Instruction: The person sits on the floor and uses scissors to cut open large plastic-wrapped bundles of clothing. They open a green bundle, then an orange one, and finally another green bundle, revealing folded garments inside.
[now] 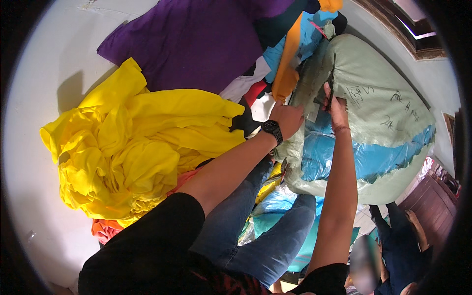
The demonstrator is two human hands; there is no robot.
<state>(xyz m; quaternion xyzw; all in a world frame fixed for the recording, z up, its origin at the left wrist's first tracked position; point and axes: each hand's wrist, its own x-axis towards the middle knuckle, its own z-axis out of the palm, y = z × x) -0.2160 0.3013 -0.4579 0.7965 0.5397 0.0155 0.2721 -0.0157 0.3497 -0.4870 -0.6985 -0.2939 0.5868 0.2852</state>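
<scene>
A large bale in a pale green woven wrapper (378, 83) stands at the right, with handwriting on it. Through a wide gap in the wrapper shows blue cloth (319, 157) under clear plastic. My right hand (338, 112) is closed on dark scissors (333, 78), whose blades point away from me along the wrapper. Against the bale's left edge rests my left hand (287, 119), its fingers curled in; what they grip is hidden. A black watch (272, 132) is on that wrist. Just beyond the left hand hangs an orange cloth (286, 81).
Crumpled yellow cloth (132, 147) is heaped at the left, with purple cloth (182, 46) behind it. Light blue cloth (317, 29) lies at the back. Between my legs and the bale are plastic-wrapped bundles (280, 201). Another person (400, 246) is at the lower right.
</scene>
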